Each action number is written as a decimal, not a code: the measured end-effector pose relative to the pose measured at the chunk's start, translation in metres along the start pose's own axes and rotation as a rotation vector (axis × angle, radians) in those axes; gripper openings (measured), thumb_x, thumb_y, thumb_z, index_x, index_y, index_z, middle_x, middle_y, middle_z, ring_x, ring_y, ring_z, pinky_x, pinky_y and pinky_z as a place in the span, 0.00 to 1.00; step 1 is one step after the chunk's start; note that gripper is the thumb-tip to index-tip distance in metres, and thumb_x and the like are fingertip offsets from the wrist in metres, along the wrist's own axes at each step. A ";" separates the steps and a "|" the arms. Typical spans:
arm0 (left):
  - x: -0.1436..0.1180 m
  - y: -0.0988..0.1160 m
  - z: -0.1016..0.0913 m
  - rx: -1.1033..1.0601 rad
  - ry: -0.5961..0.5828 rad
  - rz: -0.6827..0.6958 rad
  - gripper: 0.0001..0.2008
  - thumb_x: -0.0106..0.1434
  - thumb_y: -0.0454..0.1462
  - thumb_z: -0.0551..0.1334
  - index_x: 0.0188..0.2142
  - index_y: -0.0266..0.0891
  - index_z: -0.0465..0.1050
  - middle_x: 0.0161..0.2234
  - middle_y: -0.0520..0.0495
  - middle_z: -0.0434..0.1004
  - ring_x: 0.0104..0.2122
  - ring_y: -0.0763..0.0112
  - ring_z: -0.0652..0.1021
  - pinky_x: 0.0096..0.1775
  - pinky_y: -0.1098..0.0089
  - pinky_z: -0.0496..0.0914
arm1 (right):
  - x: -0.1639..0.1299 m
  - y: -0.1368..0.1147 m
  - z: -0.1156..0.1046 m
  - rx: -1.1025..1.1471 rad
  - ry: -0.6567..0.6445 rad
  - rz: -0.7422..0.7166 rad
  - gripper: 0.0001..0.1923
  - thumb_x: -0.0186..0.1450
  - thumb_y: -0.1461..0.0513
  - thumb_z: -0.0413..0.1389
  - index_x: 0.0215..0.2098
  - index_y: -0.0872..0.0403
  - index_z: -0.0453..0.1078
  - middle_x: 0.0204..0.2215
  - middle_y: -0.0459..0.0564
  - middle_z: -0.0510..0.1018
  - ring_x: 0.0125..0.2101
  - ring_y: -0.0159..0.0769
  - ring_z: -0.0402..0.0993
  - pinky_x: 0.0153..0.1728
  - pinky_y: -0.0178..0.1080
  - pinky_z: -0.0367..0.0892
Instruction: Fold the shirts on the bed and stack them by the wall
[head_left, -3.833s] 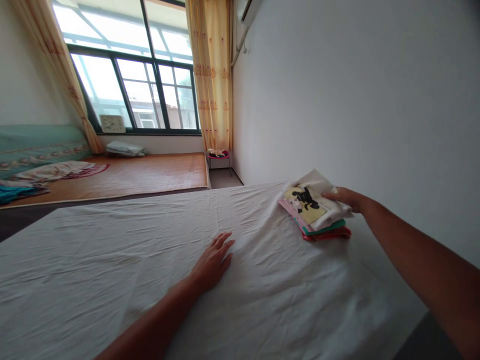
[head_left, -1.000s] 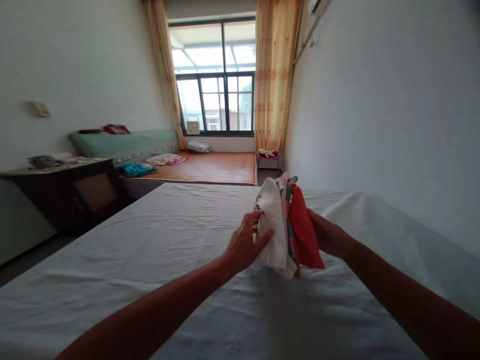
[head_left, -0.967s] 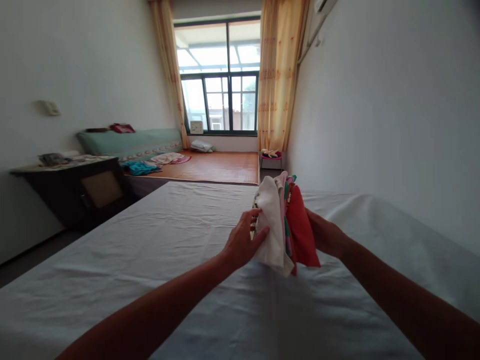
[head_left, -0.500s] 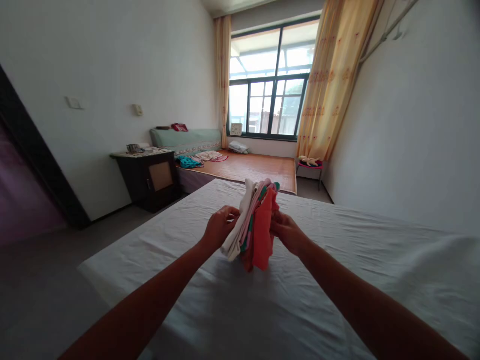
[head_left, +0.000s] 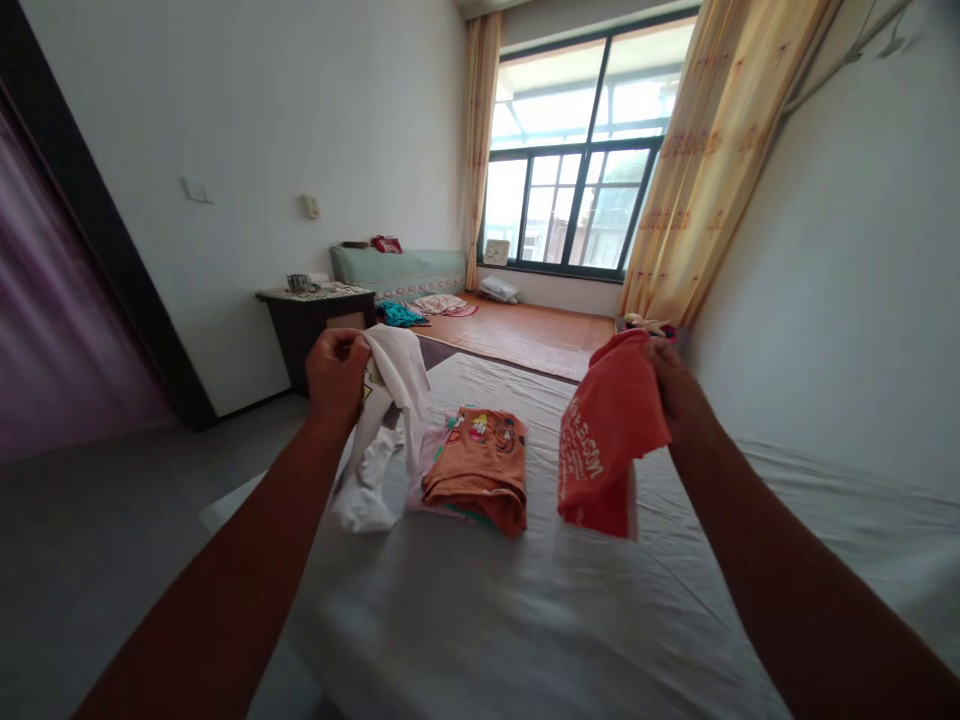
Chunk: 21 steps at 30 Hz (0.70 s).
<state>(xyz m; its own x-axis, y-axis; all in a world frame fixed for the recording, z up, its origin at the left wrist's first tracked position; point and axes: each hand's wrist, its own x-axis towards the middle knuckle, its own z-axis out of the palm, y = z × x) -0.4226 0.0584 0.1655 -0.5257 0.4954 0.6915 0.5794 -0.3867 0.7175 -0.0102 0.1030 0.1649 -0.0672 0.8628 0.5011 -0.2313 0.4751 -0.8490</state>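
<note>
My left hand (head_left: 337, 375) is closed on a white garment (head_left: 401, 370), which hangs loosely with its lower part near the sheet. At the right, my right hand (head_left: 673, 378) pinches a red garment (head_left: 611, 430) with pale lettering, hanging partly unfolded. Between the two hands, a small stack of folded clothes lies on the white sheet (head_left: 465, 600). On top of the stack is an orange-brown garment (head_left: 480, 465) with a cartoon print. Pink cloth (head_left: 424, 460) and a bit of green show beneath it.
Beyond the sheet stands a low bed with a brown mat (head_left: 517, 330). Teal cloth (head_left: 401, 314) and pale cloth lie on it. A dark cabinet (head_left: 289, 335) stands at the left. A window (head_left: 585, 190) with yellow curtains (head_left: 720, 180) is at the back.
My hands have moved apart from the bundle they held together. The white garment went left and the red one right, while the other folded clothes now lie on the sheet.
</note>
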 end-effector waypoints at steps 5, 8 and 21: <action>-0.027 -0.047 0.002 0.251 -0.531 0.025 0.10 0.53 0.43 0.57 0.31 0.38 0.68 0.26 0.52 0.71 0.26 0.70 0.72 0.30 0.71 0.66 | -0.019 0.045 0.018 -0.786 -0.198 0.048 0.09 0.56 0.55 0.60 0.29 0.52 0.69 0.22 0.44 0.73 0.22 0.31 0.65 0.25 0.34 0.59; -0.049 -0.057 0.013 0.258 -0.668 0.009 0.10 0.53 0.43 0.55 0.31 0.39 0.67 0.25 0.53 0.70 0.26 0.70 0.71 0.30 0.70 0.65 | -0.035 0.059 0.063 -1.078 -0.296 -0.116 0.07 0.61 0.58 0.55 0.35 0.49 0.73 0.33 0.48 0.77 0.29 0.33 0.70 0.32 0.36 0.61; -0.055 -0.056 -0.003 0.272 -0.640 -0.012 0.09 0.55 0.41 0.55 0.33 0.39 0.67 0.29 0.51 0.73 0.31 0.68 0.74 0.35 0.69 0.68 | -0.022 0.068 0.120 -1.092 -0.461 0.002 0.03 0.54 0.62 0.55 0.26 0.52 0.71 0.22 0.44 0.75 0.24 0.32 0.69 0.25 0.33 0.59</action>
<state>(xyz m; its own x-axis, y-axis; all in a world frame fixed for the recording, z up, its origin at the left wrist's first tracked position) -0.4278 0.0506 0.0876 -0.1112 0.8920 0.4382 0.7555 -0.2106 0.6204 -0.1406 0.0962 0.1161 -0.4619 0.8262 0.3224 0.7053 0.5626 -0.4313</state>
